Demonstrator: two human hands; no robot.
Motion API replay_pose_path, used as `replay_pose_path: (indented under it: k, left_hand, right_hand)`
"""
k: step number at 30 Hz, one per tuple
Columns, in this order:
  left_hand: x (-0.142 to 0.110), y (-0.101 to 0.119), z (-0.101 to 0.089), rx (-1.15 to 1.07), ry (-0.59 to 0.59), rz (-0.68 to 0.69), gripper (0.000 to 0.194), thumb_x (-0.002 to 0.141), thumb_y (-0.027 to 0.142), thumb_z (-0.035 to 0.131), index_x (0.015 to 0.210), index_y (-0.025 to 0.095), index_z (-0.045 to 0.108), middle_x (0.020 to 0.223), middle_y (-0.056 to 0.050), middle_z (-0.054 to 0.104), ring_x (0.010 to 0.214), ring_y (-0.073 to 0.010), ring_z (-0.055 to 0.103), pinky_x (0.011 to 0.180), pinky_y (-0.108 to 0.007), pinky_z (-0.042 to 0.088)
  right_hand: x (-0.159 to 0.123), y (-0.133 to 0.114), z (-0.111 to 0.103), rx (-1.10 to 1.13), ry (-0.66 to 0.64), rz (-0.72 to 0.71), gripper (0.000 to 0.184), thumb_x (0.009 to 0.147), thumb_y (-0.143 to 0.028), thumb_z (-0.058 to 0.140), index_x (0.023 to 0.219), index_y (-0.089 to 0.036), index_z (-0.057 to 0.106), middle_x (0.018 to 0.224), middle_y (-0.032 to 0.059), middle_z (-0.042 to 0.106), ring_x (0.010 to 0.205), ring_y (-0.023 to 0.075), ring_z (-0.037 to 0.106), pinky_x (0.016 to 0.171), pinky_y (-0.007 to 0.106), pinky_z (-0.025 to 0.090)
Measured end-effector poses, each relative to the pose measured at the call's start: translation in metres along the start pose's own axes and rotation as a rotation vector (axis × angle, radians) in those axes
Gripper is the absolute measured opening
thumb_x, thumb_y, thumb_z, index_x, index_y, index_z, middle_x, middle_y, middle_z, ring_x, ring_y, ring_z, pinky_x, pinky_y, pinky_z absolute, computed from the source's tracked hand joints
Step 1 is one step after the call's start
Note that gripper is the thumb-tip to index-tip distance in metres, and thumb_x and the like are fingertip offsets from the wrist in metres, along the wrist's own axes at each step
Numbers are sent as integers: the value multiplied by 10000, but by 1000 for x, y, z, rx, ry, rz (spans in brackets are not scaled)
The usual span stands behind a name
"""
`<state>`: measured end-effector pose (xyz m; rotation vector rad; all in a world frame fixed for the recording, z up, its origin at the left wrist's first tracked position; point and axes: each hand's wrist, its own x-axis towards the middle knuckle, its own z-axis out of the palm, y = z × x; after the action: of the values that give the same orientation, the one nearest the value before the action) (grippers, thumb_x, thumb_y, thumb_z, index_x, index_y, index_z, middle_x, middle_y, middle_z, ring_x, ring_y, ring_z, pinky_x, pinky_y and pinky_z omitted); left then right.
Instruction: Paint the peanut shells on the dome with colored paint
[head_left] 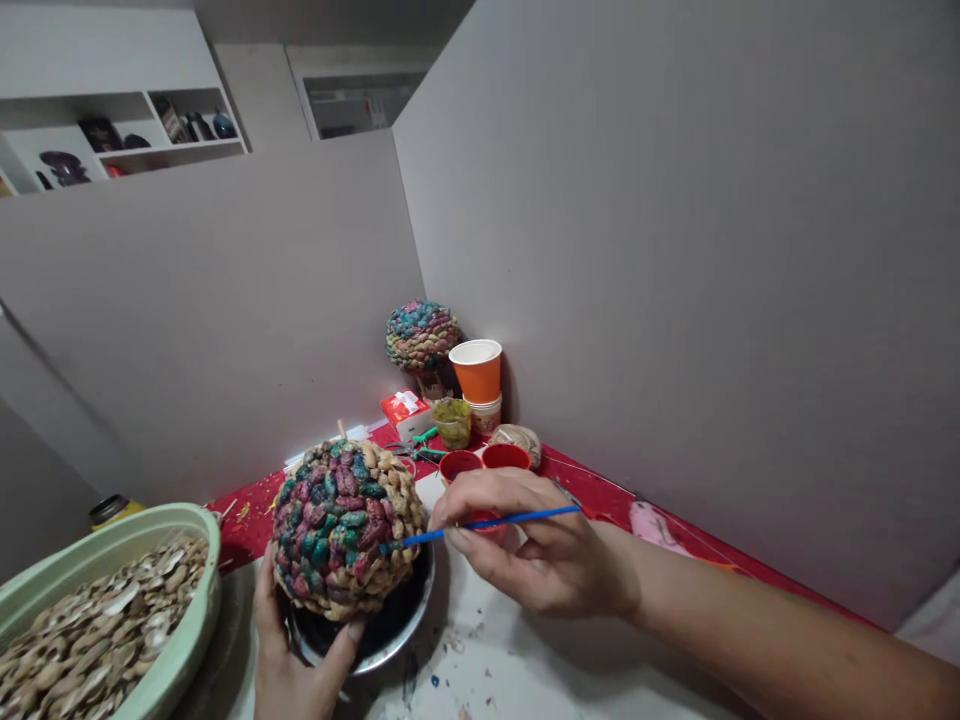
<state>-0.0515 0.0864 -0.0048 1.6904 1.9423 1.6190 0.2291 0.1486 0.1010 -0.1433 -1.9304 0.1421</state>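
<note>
A ball covered in peanut shells (337, 520) rests tilted in a dark-centred metal bowl (409, 620). Much of its front is painted teal, purple and pink, while the right side and lower edge keep the bare tan of the shells. My left hand (300, 670) grips the ball low down, thumb in front and fingers along its left side. Between the thumb and fingers of my right hand (532, 545) is a thin blue paintbrush (517, 517). The brush tip touches the shells at the ball's front right.
At left stands a green basin (206, 560) of peanut shells. Behind sit red cups (506, 456), a cup of yellow-green stuff (452, 424), an orange paper cup (478, 375), twine (517, 440), scissors (420, 448) and another painted shell ball (421, 335). Grey panels (675, 250) enclose the table.
</note>
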Motion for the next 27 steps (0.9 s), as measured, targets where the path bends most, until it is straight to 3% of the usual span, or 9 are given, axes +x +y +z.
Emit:
replay_pose_path:
  k: [4, 11, 20, 27]
  left_hand:
    - [1, -3, 0, 0, -12, -17, 1010, 802, 601, 713, 1604, 251, 207, 1642, -182, 348, 1488, -405, 400, 1231, -634, 271]
    - [2, 2, 0, 4, -8, -30, 1034, 789, 623, 719, 1605, 265, 195, 1640, -174, 355, 1471, -398, 430, 1216, -612, 314]
    - [3, 1, 0, 15, -9, -43, 1049, 780, 623, 725, 1612, 273, 191, 1611, -175, 398, 1456, -407, 449, 1212, -620, 311]
    - [3, 2, 0, 17, -12, -35, 1075, 768, 649, 728, 1611, 258, 187, 1623, -186, 379, 1474, -406, 430, 1225, -610, 289]
  right_hand:
    - [2, 1, -5, -9, 39, 10, 161, 930, -83, 581, 1063, -161, 628, 842, 48, 744, 734, 115, 707, 712, 223, 614]
    - [3, -1, -1, 104, 33, 49, 144, 904, -89, 602, 1025, -155, 645, 828, 45, 743, 696, 110, 700, 685, 215, 617]
    - [2, 7, -2, 96, 73, 79, 148, 915, -99, 585, 1030, -177, 634, 853, 41, 726, 712, 123, 701, 666, 235, 624]
    - [1, 2, 5, 141, 43, 38, 114, 910, -89, 602, 980, -171, 640, 817, 36, 737, 704, 119, 703, 686, 221, 620]
